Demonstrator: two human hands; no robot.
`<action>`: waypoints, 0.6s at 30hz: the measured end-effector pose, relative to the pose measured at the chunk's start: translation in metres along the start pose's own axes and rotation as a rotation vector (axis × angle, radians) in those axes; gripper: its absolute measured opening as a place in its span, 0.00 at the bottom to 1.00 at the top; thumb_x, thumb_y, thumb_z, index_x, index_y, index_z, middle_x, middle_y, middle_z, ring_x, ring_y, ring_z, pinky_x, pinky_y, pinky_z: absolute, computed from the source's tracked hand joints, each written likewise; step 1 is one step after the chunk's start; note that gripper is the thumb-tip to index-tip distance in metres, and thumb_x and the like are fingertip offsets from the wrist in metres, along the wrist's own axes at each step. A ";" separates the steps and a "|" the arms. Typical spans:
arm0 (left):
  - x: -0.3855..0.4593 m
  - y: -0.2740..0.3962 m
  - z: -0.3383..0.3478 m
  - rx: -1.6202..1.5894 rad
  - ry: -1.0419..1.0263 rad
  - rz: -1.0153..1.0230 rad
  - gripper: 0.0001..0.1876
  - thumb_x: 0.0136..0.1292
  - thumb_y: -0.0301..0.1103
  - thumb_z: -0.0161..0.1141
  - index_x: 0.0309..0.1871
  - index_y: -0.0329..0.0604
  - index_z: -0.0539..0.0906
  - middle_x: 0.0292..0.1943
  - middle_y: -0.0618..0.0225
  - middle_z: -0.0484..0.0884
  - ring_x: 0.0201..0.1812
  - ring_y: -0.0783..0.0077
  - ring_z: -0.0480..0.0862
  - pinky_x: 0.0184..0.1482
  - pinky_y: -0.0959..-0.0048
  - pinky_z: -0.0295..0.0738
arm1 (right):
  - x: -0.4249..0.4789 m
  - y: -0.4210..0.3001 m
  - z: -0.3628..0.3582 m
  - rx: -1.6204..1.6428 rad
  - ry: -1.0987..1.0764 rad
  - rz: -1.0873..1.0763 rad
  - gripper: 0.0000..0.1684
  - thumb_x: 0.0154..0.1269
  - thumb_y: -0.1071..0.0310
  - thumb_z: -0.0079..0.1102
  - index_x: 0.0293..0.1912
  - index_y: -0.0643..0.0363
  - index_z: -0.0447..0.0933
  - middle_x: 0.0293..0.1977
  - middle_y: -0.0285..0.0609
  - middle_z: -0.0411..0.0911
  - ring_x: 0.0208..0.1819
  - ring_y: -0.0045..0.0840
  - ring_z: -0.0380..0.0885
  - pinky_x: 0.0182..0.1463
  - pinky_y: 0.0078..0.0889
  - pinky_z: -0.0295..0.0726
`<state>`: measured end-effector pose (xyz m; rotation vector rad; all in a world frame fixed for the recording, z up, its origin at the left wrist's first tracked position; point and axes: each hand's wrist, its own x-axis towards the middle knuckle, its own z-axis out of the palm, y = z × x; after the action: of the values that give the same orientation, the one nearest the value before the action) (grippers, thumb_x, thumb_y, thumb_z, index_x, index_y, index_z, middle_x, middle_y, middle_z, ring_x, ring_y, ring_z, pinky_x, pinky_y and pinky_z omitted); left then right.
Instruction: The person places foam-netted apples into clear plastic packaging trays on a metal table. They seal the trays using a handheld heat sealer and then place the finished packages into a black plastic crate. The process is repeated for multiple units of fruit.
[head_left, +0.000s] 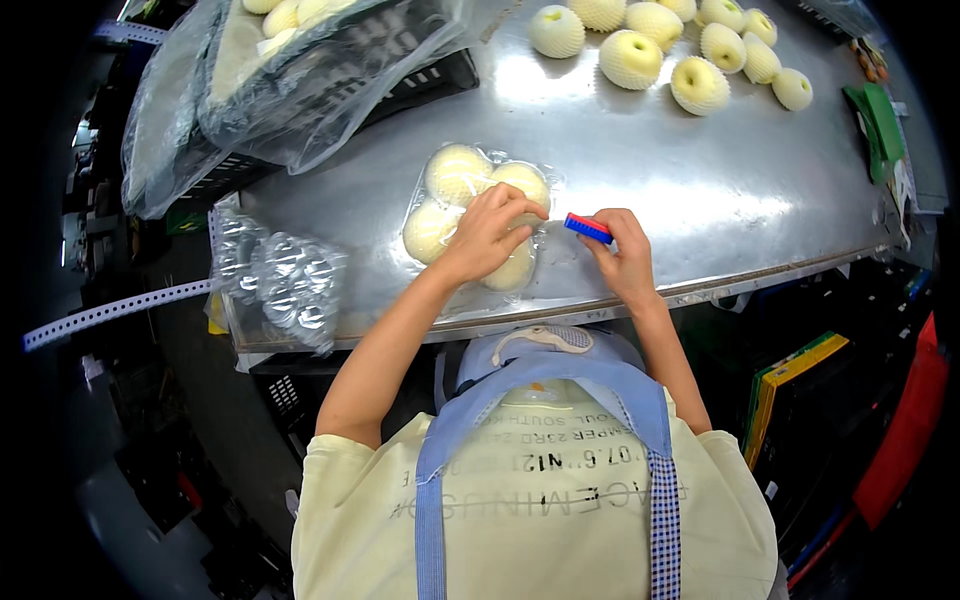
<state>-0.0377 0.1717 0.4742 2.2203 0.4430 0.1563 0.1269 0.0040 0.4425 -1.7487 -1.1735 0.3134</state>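
A clear plastic clamshell pack (484, 214) of several pale yellow fruits in foam netting lies on the metal table (660, 172). My left hand (491, 229) rests over its middle with fingers apart, touching the lid and partly hiding the fruits. Just right of the pack, my right hand (624, 255) holds a small red and blue stapler (589, 228) between thumb and fingers, pointed towards the pack.
Loose netted fruits (630, 60) stand at the table's far side. A black crate (420, 82) covered with plastic film is at the far left. Stacked clear plastic packs (300, 277) lie at the left edge. A green plastic object (877, 124) sits at the right end.
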 end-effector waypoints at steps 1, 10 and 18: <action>0.001 -0.002 -0.001 -0.046 -0.003 -0.018 0.13 0.64 0.34 0.56 0.50 0.54 0.82 0.43 0.66 0.73 0.50 0.62 0.72 0.56 0.64 0.64 | 0.004 -0.005 0.005 -0.019 0.000 -0.035 0.12 0.51 0.75 0.69 0.36 0.61 0.76 0.35 0.42 0.77 0.38 0.36 0.76 0.39 0.34 0.76; 0.003 -0.009 -0.004 -0.345 -0.001 -0.082 0.15 0.70 0.43 0.52 0.52 0.50 0.84 0.44 0.68 0.73 0.53 0.68 0.71 0.60 0.69 0.63 | 0.019 -0.012 0.016 -0.163 0.069 -0.234 0.15 0.44 0.78 0.69 0.35 0.60 0.76 0.35 0.40 0.77 0.39 0.34 0.77 0.37 0.33 0.78; 0.000 -0.022 0.001 -0.588 0.010 -0.056 0.15 0.70 0.41 0.54 0.49 0.44 0.86 0.45 0.69 0.71 0.53 0.70 0.70 0.60 0.72 0.63 | 0.020 -0.006 0.020 -0.285 0.130 -0.338 0.19 0.35 0.83 0.61 0.34 0.57 0.78 0.34 0.35 0.79 0.39 0.31 0.78 0.33 0.30 0.80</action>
<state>-0.0432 0.1839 0.4571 1.6301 0.4019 0.2345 0.1206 0.0323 0.4430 -1.7402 -1.4429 -0.1760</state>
